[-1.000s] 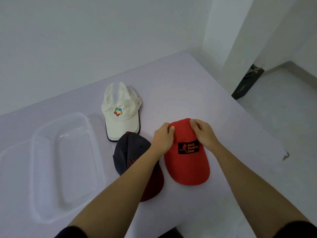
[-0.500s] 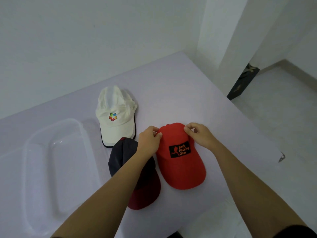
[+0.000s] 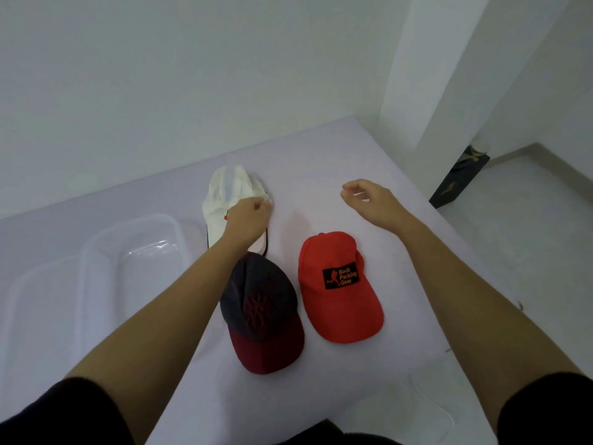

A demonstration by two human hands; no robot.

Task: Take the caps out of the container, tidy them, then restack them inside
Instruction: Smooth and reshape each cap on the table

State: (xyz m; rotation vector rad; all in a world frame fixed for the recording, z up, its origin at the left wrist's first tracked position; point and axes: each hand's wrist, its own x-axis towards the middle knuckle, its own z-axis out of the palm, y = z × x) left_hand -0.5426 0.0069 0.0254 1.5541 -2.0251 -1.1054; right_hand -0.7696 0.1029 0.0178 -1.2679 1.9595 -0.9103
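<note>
Left hand [image 3: 248,216] over white cap [image 3: 227,191] — right hand [image 3: 369,197] loosely curled.

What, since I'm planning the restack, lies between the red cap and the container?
The dark cap with a maroon brim, partly under the left forearm, in the head view.

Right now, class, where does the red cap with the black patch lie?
In the head view, the red cap lies on the table right of centre, just right of the navy-and-maroon cap, brim toward the person.
</note>
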